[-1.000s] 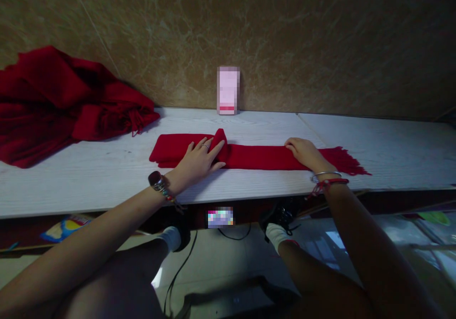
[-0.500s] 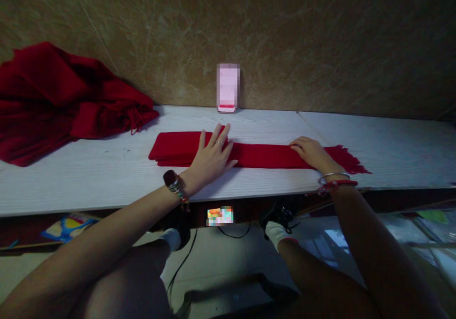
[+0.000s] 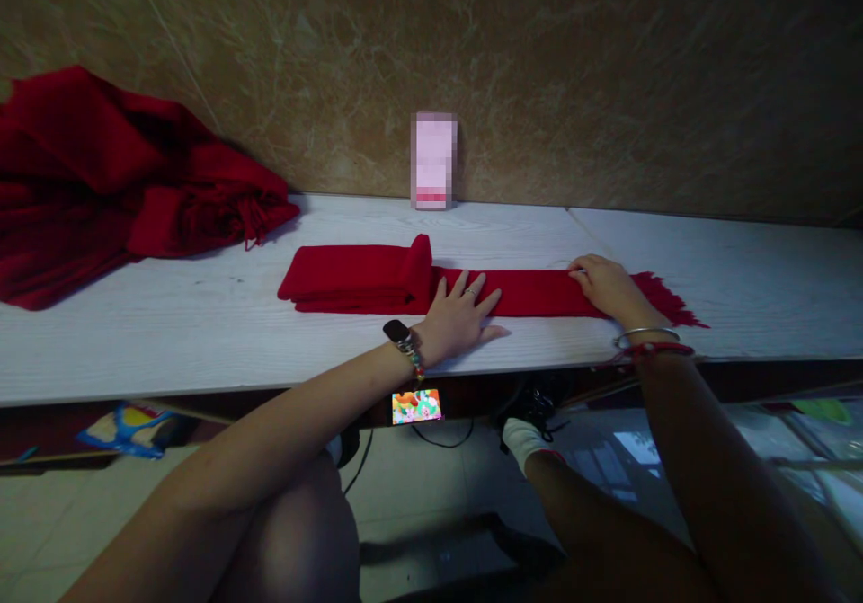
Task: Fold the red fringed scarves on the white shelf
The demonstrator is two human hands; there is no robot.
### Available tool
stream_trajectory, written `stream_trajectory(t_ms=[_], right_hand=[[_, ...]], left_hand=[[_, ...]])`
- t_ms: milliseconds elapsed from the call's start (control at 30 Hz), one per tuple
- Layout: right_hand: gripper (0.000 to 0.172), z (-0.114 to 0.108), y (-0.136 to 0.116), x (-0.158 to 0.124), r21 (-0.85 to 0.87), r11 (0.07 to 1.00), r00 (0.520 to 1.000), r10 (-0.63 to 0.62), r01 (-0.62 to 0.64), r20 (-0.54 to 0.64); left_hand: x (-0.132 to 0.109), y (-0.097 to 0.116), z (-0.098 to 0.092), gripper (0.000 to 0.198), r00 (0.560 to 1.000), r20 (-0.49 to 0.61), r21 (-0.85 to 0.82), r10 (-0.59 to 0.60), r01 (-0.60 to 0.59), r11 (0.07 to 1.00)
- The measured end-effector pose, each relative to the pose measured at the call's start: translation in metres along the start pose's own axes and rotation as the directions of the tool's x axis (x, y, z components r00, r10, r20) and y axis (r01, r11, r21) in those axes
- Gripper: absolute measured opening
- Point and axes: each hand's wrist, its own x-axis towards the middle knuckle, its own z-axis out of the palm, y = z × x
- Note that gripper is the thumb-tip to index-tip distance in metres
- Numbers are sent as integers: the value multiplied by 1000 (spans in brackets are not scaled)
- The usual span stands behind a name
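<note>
A red scarf (image 3: 532, 293) lies lengthwise on the white wood-grain counter, its left part folded into a thick layered stack with a raised fold, its right end a single flat strip with fringe. My left hand (image 3: 458, 320) rests palm down on the strip just right of the stack, fingers spread. Farther right, my right hand (image 3: 610, 290) lies across the strip near the fringe, its bent fingers close together at the scarf's far edge. To the left, more red fringed fabric (image 3: 101, 163) is heaped against the wall.
A phone with a blurred pink screen (image 3: 435, 163) leans on the brown marbled wall (image 3: 607, 82). The white counter (image 3: 168, 342) is narrow. Below its front edge are another lit phone (image 3: 416, 407), a blue-and-yellow packet (image 3: 128, 430), a black cable and my feet.
My left hand has slid right, off the folded stack and onto the flat strip. My right hand has shifted slightly right along the scarf.
</note>
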Motion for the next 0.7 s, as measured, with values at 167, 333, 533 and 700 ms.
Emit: stream_trajectory(t_ms=[167,333,533,700], right_hand=[[24,5,-2,0,34,999,1000,14,-14,12],[26,4,-4,-1,62,998,1000,29,-29,1],[32,-5,-34,2,109,993,998,-34,39,-44],[40,0,-60,-6,229,965,983,-152,126,100]], left_hand=[[-1,0,-1,64,1000,19,-44,-4,5,999],[0,0,-1,65,999,29,-54,-26,28,998],[1,1,1,65,999,8,-74,-45,45,996],[1,2,1,69,995,12,-79,-100,100,992]])
